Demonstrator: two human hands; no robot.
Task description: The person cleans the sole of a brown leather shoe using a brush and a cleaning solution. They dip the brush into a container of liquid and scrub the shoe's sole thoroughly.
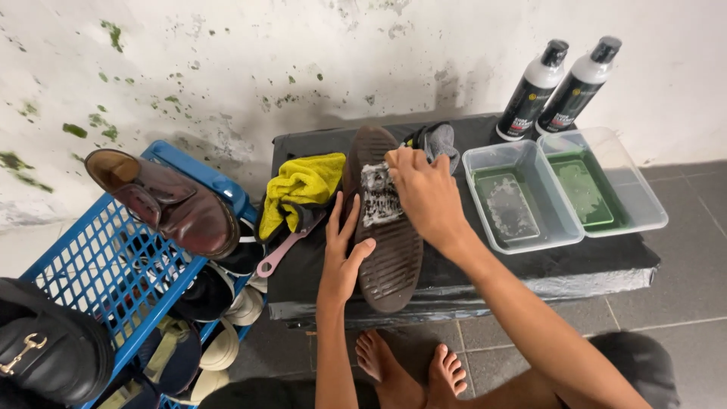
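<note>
Brown shoe point(390, 250) lying sole-up on black desk point(591, 261), toe end toward the body. Left hand point(342, 254) flat against the sole's left edge, fingers spread, thumb across the tread. Right hand point(425, 193) pressed on a foamy brush point(379, 193) near the heel, fingers curled around it. Yellow cloth point(301, 185) and pink handle point(284, 248) just left of the shoe. Two clear tubs point(564, 185) of greenish water to the right; two black-and-white bottles point(556, 87) behind them. Blue crate point(113, 265) of shoes beside the desk, another brown shoe point(170, 201) on top.
</note>
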